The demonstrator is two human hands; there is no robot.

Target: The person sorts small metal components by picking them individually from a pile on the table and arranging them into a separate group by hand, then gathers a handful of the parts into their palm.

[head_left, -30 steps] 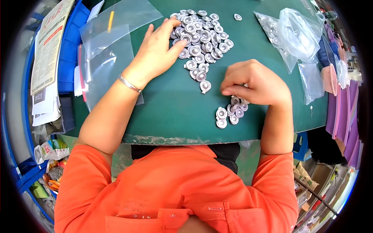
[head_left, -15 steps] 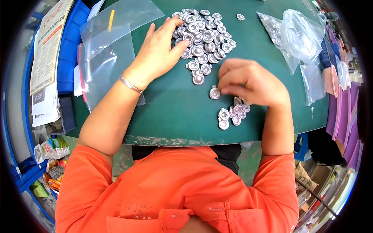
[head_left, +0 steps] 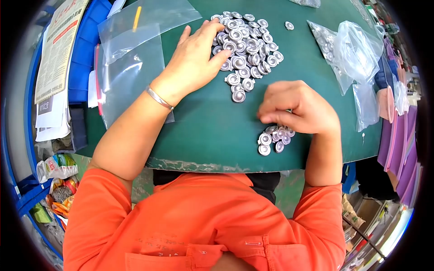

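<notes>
A heap of small round silver-grey metal pieces (head_left: 251, 47), each with a domed centre and small side tabs, lies on the green table. My left hand (head_left: 194, 58) rests at the heap's left edge, thumb and fingers spread and touching the pieces. My right hand (head_left: 300, 108) hovers above a small cluster of the same pieces (head_left: 264, 138), nearer the table's front edge. Its fingers are curled in with the thumb close to the index finger. Whether a piece is between them is hidden.
Clear plastic bags (head_left: 133, 67) lie at left with a yellow strip (head_left: 137, 19) on them. Blue bins (head_left: 86, 54) and a newspaper (head_left: 58, 49) stand beyond. On the right is a bag of metal parts (head_left: 323, 43) under crumpled plastic (head_left: 357, 49). One loose piece (head_left: 289, 25) lies apart.
The single piece by my right fingertips no longer shows on the table between heap and cluster. My right hand has shifted slightly, fingers more closed. The whole view has shifted a little.
</notes>
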